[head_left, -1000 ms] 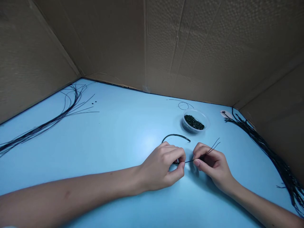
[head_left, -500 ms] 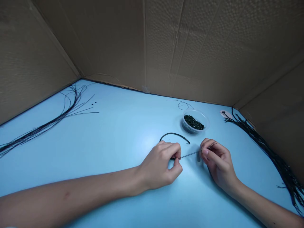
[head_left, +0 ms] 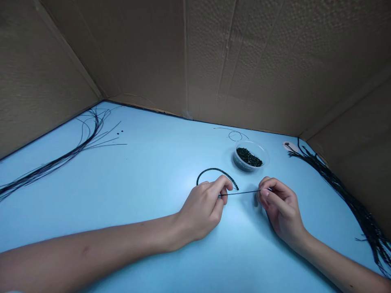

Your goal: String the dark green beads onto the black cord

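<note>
A thin dark cord (head_left: 241, 193) runs taut between my two hands, just above the light blue table. At its left end my left hand (head_left: 207, 207) pinches it, the thumb hidden in part behind the fingers. My right hand (head_left: 279, 207) grips the other end between thumb and forefinger. From behind my left hand a string of dark beads (head_left: 215, 169) curves up and round to the right, its free end lying near my left fingertips. Beyond my hands stands a clear round tub (head_left: 247, 166) holding small dark beads (head_left: 249, 157).
A bundle of loose dark cords (head_left: 70, 156) lies at the left. At the right stretches a thick bundle of beaded strands (head_left: 339, 187), beside a pale round disc (head_left: 288, 147). A looped thin cord (head_left: 235, 135) lies behind the tub. Cardboard walls (head_left: 189, 61) enclose the table.
My left hand has shifted slightly left and up, away from my right hand, leaving a longer stretch of cord between them. The beaded string has slid left with it. My right hand has hardly moved.
</note>
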{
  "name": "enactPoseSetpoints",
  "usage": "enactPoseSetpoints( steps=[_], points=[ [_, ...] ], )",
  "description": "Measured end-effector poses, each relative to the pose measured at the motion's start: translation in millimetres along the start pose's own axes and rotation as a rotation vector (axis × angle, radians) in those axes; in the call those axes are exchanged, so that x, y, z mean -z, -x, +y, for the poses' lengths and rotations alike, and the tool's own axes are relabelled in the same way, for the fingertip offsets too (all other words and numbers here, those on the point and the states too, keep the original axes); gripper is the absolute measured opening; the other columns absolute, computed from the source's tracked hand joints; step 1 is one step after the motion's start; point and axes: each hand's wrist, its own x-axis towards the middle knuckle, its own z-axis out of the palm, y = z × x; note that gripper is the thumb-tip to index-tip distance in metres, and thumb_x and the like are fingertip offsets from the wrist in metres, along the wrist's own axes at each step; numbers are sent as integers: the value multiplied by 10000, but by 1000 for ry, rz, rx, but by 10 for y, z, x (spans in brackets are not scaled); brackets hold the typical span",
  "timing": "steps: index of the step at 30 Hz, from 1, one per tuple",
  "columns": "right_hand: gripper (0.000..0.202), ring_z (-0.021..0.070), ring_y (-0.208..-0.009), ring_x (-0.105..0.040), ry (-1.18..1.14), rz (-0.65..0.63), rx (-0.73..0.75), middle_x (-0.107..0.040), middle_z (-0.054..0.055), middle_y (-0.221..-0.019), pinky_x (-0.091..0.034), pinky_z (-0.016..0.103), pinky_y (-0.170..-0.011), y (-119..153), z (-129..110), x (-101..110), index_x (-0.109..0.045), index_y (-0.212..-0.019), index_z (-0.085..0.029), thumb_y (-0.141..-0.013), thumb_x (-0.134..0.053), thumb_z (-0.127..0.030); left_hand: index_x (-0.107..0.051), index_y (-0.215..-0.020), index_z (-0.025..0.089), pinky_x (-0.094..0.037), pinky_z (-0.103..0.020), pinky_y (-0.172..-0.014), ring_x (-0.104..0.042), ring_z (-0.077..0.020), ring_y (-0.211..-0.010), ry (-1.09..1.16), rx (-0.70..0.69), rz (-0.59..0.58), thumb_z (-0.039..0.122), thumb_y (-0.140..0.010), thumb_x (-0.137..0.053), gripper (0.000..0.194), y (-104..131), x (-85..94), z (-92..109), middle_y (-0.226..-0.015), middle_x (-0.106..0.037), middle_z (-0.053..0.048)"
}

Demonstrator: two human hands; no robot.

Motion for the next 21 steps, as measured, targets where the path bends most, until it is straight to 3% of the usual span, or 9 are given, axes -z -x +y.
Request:
enactPoseSetpoints(
  steps=[9, 15, 21],
  points=[
    [129, 145, -667, -473, 188, -68, 121, -532, 13, -843, -366, 293, -569, 48, 27, 5, -715, -867, -206, -974, -749, -269, -592, -1137, 211, -476, -402, -863, -639, -228, -941, -30, -41, 39, -71, -669, -413, 575, 0, -1, -11, -1017, -728, -25],
    [146, 187, -722, -522, 326, -184, 213, -573, 33, -823, -405, 316, -609, 89, -54, -65, -711, -861, -226, -997, -721, -277, -640, -1049, 187, -462, -401, -867, -642, -238, -940, -7, -192, 22, 149, -961, -575, 115, 3, -14, 44, -990, -735, -50],
    [104, 214, -722, -563, 485, -298, 341, -633, 53, -811, -426, 354, -642, 117, -84, -89, -722, -901, -230, -998, -688, -213, -659, -999, 178, -437, -368, -835, -648, -217, -903, -29, -257, -38, 194, -1005, -596, 65, 8, -31, 20, -938, -740, -49]
  ],
)
